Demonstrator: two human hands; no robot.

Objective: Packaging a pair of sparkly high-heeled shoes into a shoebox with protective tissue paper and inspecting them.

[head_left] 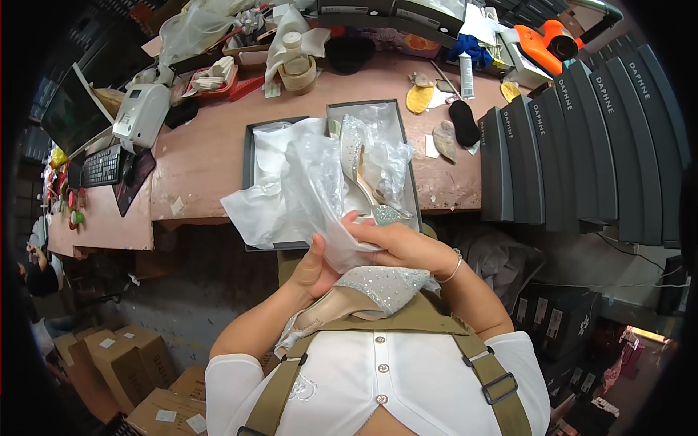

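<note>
Both hands' grip pinches clear plastic bag above glittery shoe.

Bright, even light; fisheye-bent, dark rim.

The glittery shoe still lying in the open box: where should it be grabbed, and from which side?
Probably by the slim heel end of the shoe in the box, coming from the person's near side. It lies lengthwise, toe toward the near edge, with clear plastic wrap bunched over its far end. Both hands, left hand and right hand, hold the other shoe.
</note>
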